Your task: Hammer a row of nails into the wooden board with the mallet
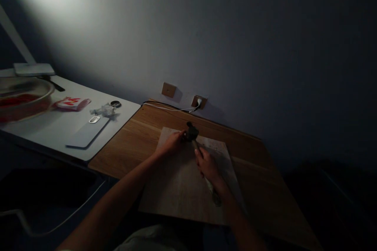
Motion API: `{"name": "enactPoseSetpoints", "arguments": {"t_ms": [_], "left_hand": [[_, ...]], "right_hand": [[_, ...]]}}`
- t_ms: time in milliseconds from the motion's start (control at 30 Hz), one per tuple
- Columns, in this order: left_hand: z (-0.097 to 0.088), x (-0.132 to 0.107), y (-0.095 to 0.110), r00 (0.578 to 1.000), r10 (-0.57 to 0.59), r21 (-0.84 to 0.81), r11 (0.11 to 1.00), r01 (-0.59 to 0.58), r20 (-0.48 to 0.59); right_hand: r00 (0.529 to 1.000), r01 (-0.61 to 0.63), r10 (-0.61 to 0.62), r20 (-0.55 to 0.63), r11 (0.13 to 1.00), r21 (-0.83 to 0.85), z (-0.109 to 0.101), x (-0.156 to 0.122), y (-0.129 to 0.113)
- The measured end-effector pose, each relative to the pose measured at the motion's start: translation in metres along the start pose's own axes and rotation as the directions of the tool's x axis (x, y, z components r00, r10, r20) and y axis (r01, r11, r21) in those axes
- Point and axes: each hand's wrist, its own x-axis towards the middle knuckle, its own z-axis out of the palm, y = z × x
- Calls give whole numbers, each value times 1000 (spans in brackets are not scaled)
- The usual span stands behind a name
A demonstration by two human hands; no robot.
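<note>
My right hand (207, 164) is closed around the handle of a hammer (193, 134), whose dark head is over the far part of a pale wooden board (182, 192). The handle's end shows below my right wrist. Close beside the hammer head, my left hand (175, 141) has its fingers drawn together at the board's far left part. What those fingers hold, if anything, is hidden by the hammer head and the dim light. A few small specks, too small to name, lie on the board right of the hammer.
The board lies on a brown wooden table (126, 141). A white table (70, 141) adjoins at left, bearing a cutting board (88, 133), crumpled plastic (104, 110), a red-and-white packet (72, 103), a clear bowl (32, 111) and a lamp base (33, 69). A plugged-in socket (199, 102) and white cable are behind.
</note>
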Motion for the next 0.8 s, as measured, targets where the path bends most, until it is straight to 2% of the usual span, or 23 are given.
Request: {"name": "enactPoseSetpoints", "arguments": {"t_ms": [133, 200, 267, 333, 367, 467, 533, 567, 667, 733, 800], "left_hand": [[2, 2, -2, 999, -34, -6, 999, 35, 40], [3, 3, -2, 999, -41, -11, 999, 41, 33], [4, 3, -3, 999, -42, -12, 999, 42, 26], [4, 3, -3, 999, -39, -9, 999, 40, 17], [3, 2, -3, 999, -36, -8, 999, 36, 13], [3, 1, -3, 1000, -23, -1, 1000, 23, -4], [2, 1, -2, 1000, -15, 0, 1000, 15, -10], [2, 1, -2, 1000, -13, -6, 1000, 13, -8], [2, 1, -2, 1000, -25, -33, 999, 25, 16], [0, 1, -2, 999, -24, -38, 999, 25, 32], [-3, 0, 0, 1000, -1, -4, 1000, 1, 9]], "right_hand": [[987, 144, -143, -78, 989, 9, -36, -22, -43], [961, 245, -230, -154, 966, 87, -55, -38, -67], [925, 328, -280, -256, 930, 164, -61, -50, -79], [912, 344, -277, -304, 919, 192, -53, -51, -73], [921, 324, -265, -287, 928, 184, -44, -47, -64], [988, 138, -132, -82, 989, 62, -10, -24, -24], [999, -34, 34, 14, 999, 17, 6, -9, -2], [998, -63, 62, 31, 998, 7, 9, -3, 4], [999, 1, 1, -38, 998, 64, -5, 0, 3], [990, 81, -65, -125, 988, 132, -28, -7, -8], [977, 118, -78, -199, 973, 197, -53, -17, -18]]}}
